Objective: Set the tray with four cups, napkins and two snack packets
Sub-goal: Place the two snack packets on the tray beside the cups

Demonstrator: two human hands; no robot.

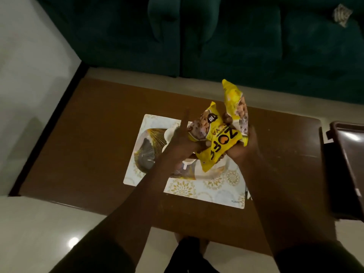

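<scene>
Left fingers: the left hand (181, 141) sits at the centre of the frame with the forefinger stretched straight up and away; the other fingers curl at the left edge of the nearer packet, and whether they truly pinch it I cannot tell, for the hand is dark and blurred.
Right fingers: the right hand (243, 146) is closed from below and from the right around both packets, the thumb pressed on the crinkled film.
Nearer packet: the front snack packet (218, 141) is glossy yellow film, pillow-shaped, printed with black letters and a picture of nuts; it is held tilted above the placemat, its lower corner pointing down.
Farther packet: the second snack packet (235, 103) stands up behind the first, the same yellow film, its top corner reaching the upper centre; its lower half is hidden by the first packet and the right palm.
Cups: white cups (169, 134) show only as pale curved rims beside and under the left hand; their number cannot be made out.
Placemat: a flat rectangular placemat (183, 189), white with gold floral rounds and a dark fan-like pattern at its left, lies mid-frame; the forearms cover much of it.
Table: a brown wooden table (94, 134), smooth, with rounded corners.
Tray: a dark brown glossy tray (346, 154) with raised rim at the right edge of the frame, cut off by it.
Sofa: a dark green upholstered sofa (216, 36) fills the top.
</scene>
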